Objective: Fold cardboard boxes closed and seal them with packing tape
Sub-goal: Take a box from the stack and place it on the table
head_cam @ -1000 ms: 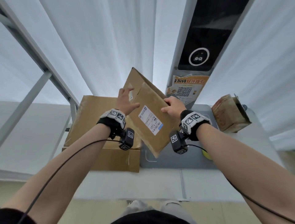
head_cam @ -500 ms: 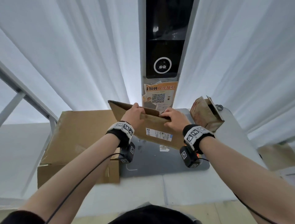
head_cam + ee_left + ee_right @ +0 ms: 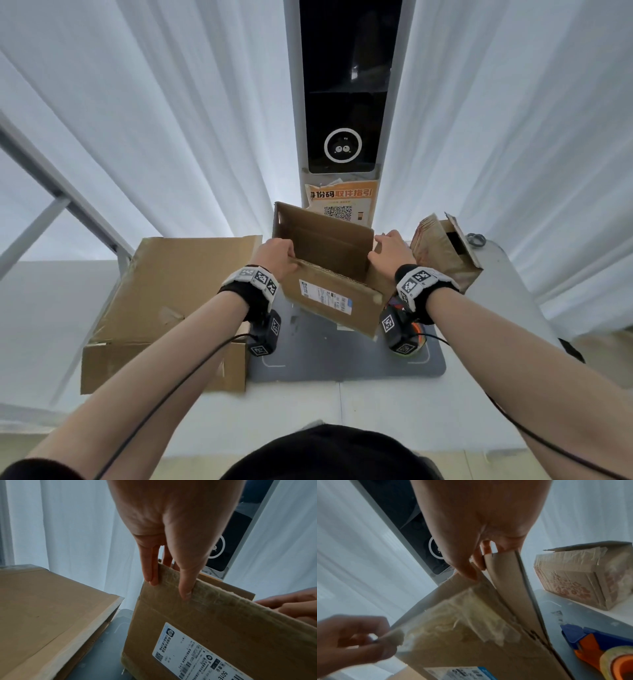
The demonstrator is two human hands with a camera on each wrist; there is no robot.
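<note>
A brown cardboard box (image 3: 329, 298) with a white shipping label (image 3: 325, 296) stands opened out over the grey mat (image 3: 342, 356), its top open and its far flap upright. My left hand (image 3: 279, 253) grips the left end of the near wall's top edge, thumb outside (image 3: 185, 588) and fingers behind. My right hand (image 3: 385, 250) pinches the right side panel (image 3: 506, 582) at its top, fingers curled over the edge. An orange and blue tape dispenser (image 3: 599, 649) with clear tape lies on the mat under my right wrist.
A large shallow cardboard box (image 3: 171, 298) lies at the left of the white table (image 3: 376, 411), close to my left forearm. A small taped box (image 3: 445, 253) sits at the back right. A dark kiosk screen (image 3: 342, 102) and white curtains stand behind.
The box was flat and tilted up between my hands. It has come down over the mat and been pulled open into a rectangle, with both hands now on its top edges.
</note>
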